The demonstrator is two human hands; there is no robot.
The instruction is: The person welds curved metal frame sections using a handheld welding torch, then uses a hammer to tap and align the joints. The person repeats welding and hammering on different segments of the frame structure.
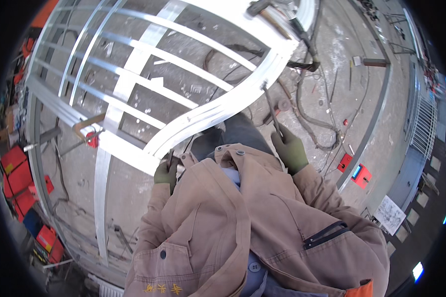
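Observation:
In front of me lies a silvery metal frame (129,81) of parallel bars, with an S-curved edge rail (218,109) nearest my body. My right hand (290,148), in a green glove, is closed around a thin dark metal rod (271,104). The rod's far tip meets the curved rail. My left hand (166,172), also gloved in green, is closed beside the rail's near left end. A short dark thin piece stands up from its fingers; its kind cannot be made out.
A hammer (275,22) and a dark cabled tool (305,38) rest at the frame's far right corner. A clamp (86,124) grips the left rail. Cables (309,126) snake over the floor at right, near two red blocks (362,176). Red cases (16,171) stand far left.

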